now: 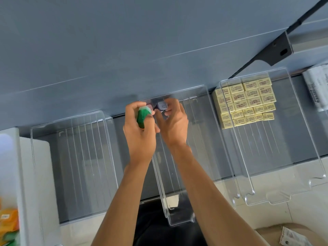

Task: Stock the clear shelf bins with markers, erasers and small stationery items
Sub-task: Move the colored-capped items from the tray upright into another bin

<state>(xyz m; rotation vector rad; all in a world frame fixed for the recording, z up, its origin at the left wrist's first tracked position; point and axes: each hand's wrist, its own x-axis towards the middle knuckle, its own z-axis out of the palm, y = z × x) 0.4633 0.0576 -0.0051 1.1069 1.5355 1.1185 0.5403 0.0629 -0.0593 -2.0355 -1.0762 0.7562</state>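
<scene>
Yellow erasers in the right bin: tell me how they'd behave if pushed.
The yellow erasers look like small wrapped blocks, so probably light and stiff. Flat-sided, they shouldn't roll. Stacked loose on the smooth floor of the clear bin, they may slide or topple.

- It looked like a stationery shop: a grey metal display shelf [305,132] ran from 9 to 3 o'clock below a plain grey back panel [124,41].
- Clear ribbed plastic bins [74,166] stood side by side along it.
- Toward 3 o'clock, one bin held small yellow wrapped erasers [246,102], all alike and laid in neat rows.
- A black metal shelf bracket [276,48] slanted across at 2 o'clock.
- Other packaged goods showed: white printed packs [316,87] at far 3 o'clock, orange and green packets [8,222] at 8 o'clock.
</scene>
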